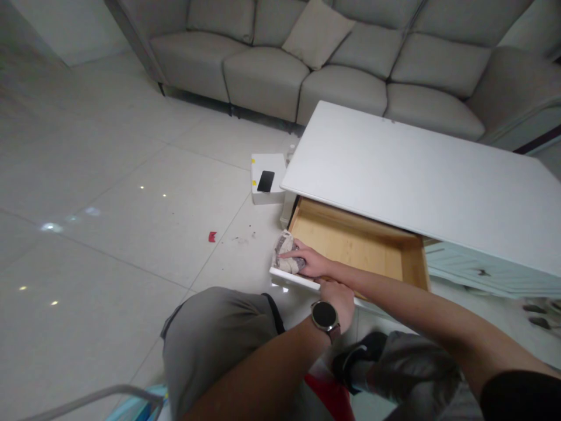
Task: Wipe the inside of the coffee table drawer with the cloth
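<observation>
Phone (pixel 266 181) lying on white box (pixel 268 199), yellow stickers (pixel 254 183) at its edge. Cloth (pixel 290 266) bunched at left front corner of open drawer (pixel 350 242), gripped by part-curled right hand (pixel 312 261). Drawer's front edge clasped by left hand (pixel 339 301), fingertips hidden. Drawer could be tilted if leaned on; fingers could be pinched if it's slid in. No brand or writing readable.

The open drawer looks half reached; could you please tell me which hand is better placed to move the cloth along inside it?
Probably the right hand: it holds the cloth at the drawer's corner, while the left hand is at the front panel.
</observation>
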The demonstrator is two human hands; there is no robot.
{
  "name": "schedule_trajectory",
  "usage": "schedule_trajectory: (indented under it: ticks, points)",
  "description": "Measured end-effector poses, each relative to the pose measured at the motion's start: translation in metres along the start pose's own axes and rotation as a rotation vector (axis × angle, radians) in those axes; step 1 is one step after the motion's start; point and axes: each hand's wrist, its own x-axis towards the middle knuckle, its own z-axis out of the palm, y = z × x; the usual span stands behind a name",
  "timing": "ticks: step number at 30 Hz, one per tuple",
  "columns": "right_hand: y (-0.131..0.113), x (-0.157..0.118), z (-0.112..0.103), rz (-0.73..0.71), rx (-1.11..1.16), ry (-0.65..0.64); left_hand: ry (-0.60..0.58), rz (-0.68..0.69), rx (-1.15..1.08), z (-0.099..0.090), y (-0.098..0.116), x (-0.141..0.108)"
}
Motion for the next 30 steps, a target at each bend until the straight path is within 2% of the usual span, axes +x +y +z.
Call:
schedule_trajectory:
  ticks: [3,6,8,12,14,16,18,20,22,24,27,30]
  points:
    - [-0.003,0.005,-0.002,0.008,0.043,0.024,0.029,-0.011,0.001,0.001,0.0,0.0]
    - [0.003,0.011,-0.011,0.029,0.069,0.06,0.031,0.005,-0.02,-0.002,-0.001,-0.003]
    - [0.011,0.011,-0.027,0.077,0.037,0.131,0.022,0.034,-0.027,-0.006,-0.002,-0.006]
    - [0.023,-0.002,-0.074,0.22,-0.154,0.332,0.021,0.062,0.008,-0.011,-0.005,-0.01]
    - [0.024,-0.016,-0.088,0.262,-0.288,0.286,0.016,0.071,0.015,-0.012,-0.006,-0.011]
    - [0.025,-0.032,-0.088,0.3,-0.429,0.124,0.013,0.079,0.018,-0.011,-0.006,-0.011]
    - [0.026,-0.045,-0.076,0.331,-0.572,-0.078,0.019,0.075,0.024,-0.011,-0.005,-0.011]
    - [0.03,-0.05,-0.059,0.341,-0.7,-0.215,0.032,0.063,0.031,-0.01,-0.005,-0.011]
    - [0.037,-0.047,-0.047,0.342,-0.791,-0.243,0.038,0.055,0.032,-0.01,-0.005,-0.012]
    - [0.046,-0.038,-0.046,0.359,-0.853,-0.2,0.031,0.065,0.031,-0.011,-0.006,-0.012]
    - [0.057,-0.029,-0.07,0.46,-0.902,-0.129,0.021,0.08,0.035,-0.011,-0.007,-0.012]
    - [0.061,-0.043,-0.105,0.668,-0.932,-0.156,0.015,0.077,0.036,-0.012,-0.008,-0.012]
